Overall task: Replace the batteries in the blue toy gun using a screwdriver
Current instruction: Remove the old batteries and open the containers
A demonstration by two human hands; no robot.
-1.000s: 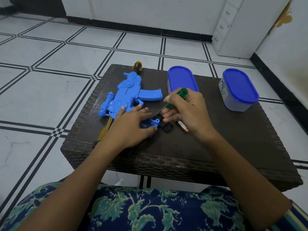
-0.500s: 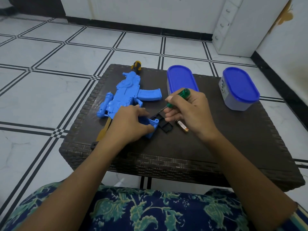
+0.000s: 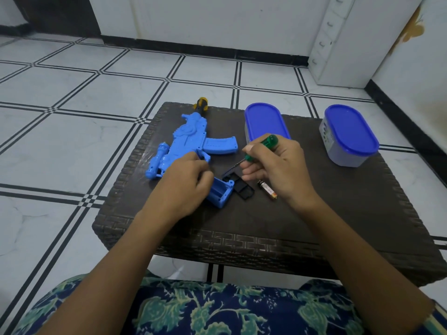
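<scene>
The blue toy gun (image 3: 191, 143) lies on the dark worktop (image 3: 314, 213). The left hand (image 3: 183, 180) curls its fingers (image 3: 204, 176) round the gun's open battery compartment (image 3: 220, 192). The right hand (image 3: 278, 168) wraps its fingers (image 3: 251, 174) round a green screwdriver (image 3: 262, 147), whose tip points down at the black cover (image 3: 242, 187). A battery (image 3: 267, 189) lies just beside the cover.

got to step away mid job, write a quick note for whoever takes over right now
Left hand grips the blue toy gun at its open battery compartment.
Right hand holds the green screwdriver, tip near the black cover.
Done: the cover is off and lies on the table beside the compartment; one battery lies next to it.
Left: fit fresh batteries, refit the cover, screw it down.
</scene>
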